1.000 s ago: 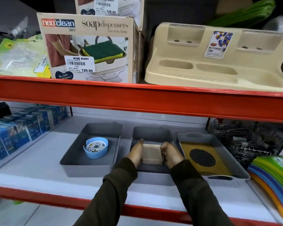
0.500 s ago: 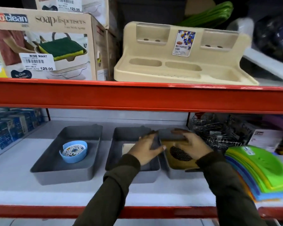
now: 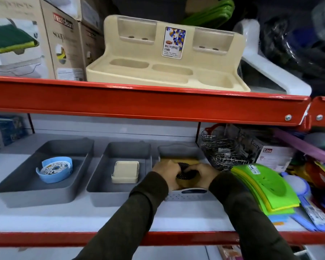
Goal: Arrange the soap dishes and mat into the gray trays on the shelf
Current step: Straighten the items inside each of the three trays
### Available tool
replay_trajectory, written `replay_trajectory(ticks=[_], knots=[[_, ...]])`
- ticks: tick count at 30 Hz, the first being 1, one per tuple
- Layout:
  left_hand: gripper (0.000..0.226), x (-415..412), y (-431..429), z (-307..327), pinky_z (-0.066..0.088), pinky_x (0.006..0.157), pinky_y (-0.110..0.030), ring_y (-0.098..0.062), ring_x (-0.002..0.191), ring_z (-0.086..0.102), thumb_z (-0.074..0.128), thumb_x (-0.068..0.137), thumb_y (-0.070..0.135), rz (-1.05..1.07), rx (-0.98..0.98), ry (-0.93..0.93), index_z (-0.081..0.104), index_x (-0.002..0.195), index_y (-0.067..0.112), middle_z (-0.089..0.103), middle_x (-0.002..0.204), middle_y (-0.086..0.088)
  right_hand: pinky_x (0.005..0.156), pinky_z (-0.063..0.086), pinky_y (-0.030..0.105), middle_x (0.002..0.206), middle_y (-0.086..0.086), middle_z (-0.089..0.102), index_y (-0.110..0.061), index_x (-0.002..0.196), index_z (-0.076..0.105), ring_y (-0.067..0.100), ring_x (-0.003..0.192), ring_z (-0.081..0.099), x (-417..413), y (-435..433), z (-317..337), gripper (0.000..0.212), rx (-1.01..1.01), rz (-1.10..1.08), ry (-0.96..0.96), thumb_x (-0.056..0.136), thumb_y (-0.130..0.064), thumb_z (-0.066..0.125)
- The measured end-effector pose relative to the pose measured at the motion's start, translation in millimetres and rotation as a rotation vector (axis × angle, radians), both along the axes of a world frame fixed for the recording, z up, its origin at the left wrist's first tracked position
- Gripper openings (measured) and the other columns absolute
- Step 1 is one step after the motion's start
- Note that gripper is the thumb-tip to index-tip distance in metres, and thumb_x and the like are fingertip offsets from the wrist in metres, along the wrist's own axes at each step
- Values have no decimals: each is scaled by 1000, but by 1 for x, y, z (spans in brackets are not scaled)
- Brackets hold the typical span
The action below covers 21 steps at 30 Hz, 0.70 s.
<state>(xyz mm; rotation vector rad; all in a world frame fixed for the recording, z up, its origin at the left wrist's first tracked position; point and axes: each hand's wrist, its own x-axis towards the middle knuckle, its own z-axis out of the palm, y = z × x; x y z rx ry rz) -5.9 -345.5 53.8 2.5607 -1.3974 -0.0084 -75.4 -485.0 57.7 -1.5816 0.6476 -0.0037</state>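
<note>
Three gray trays stand side by side on the lower shelf. The left tray (image 3: 17, 190) holds a round blue soap dish (image 3: 54, 171). A cream square soap dish (image 3: 125, 172) lies in the middle tray (image 3: 101, 186). The right tray (image 3: 184, 149) contains a yellow mat (image 3: 178, 161) with a black perforated circle (image 3: 185, 173) at its middle. My left hand (image 3: 165, 170) and my right hand (image 3: 204, 173) both rest inside the right tray, fingers curled on the mat around the black circle. The hands hide most of the mat.
Wire baskets (image 3: 223, 152) and a white box (image 3: 274, 156) stand right of the trays. Stacked green and coloured mats (image 3: 261, 186) lie at the shelf's right front. Blue boxes (image 3: 4, 130) sit far left. Above, the red shelf beam (image 3: 139, 102) carries a cream multipurpose stand (image 3: 167, 68) and soap dispenser boxes (image 3: 45, 38).
Both hands left the cream soap dish in the middle tray and moved right into the right tray, onto the yellow mat. The view shifted right and closer.
</note>
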Motion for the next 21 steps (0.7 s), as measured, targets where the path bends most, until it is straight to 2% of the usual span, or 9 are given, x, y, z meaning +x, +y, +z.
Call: replay_trajectory(ticks=[2, 5, 6, 8, 16, 19, 21], knots=[[36, 1, -2, 2, 57, 87, -38, -28, 92, 69, 66, 82, 42, -6, -1, -52, 73, 105, 15, 74, 102, -8, 101, 44, 30, 108, 9, 64, 2, 127, 57, 17, 92, 59, -3, -6, -6, 40, -308, 126, -2, 88, -5, 59], [35, 2, -6, -1, 57, 89, -37, -28, 97, 69, 66, 81, 41, 16, -12, -38, 74, 104, 17, 74, 105, -8, 105, 42, 28, 117, 3, 67, -17, 112, 70, 18, 106, 61, -7, -17, -14, 34, -939, 329, 24, 78, -14, 72], [34, 3, -7, -2, 56, 90, -36, -27, 99, 69, 68, 80, 40, 31, -24, -27, 74, 105, 18, 74, 107, -7, 106, 43, 31, 120, 3, 68, -21, 108, 72, 19, 110, 61, -6, -20, -17, 33, -1041, 337, 19, 75, -15, 74], [35, 5, -7, -6, 55, 93, -34, -26, 103, 67, 71, 77, 39, 58, -54, 0, 74, 107, 22, 73, 111, -5, 107, 44, 35, 121, 2, 68, -25, 105, 73, 20, 112, 61, -8, -23, -20, 34, -1049, 333, -10, 74, -14, 75], [48, 4, -8, -10, 50, 102, -37, -26, 115, 62, 78, 76, 36, 101, -54, 63, 67, 120, 21, 66, 125, -7, 106, 43, 32, 123, -3, 67, -27, 108, 71, 17, 113, 59, -10, -23, -18, 35, -1053, 322, -1, 75, -16, 75], [51, 1, -5, -2, 49, 104, -38, -28, 119, 59, 76, 77, 39, 94, -37, 7, 64, 124, 24, 65, 127, -7, 105, 44, 31, 122, 0, 67, -27, 108, 71, 18, 112, 60, -12, -24, -17, 37, -1029, 319, -10, 73, -17, 76], [52, -6, 2, 4, 48, 104, -37, -26, 121, 58, 71, 80, 45, 96, -97, -58, 61, 127, 27, 66, 127, -4, 106, 45, 34, 122, 0, 67, -27, 109, 69, 16, 111, 61, -17, -22, -15, 36, -970, 287, -73, 75, -16, 75]])
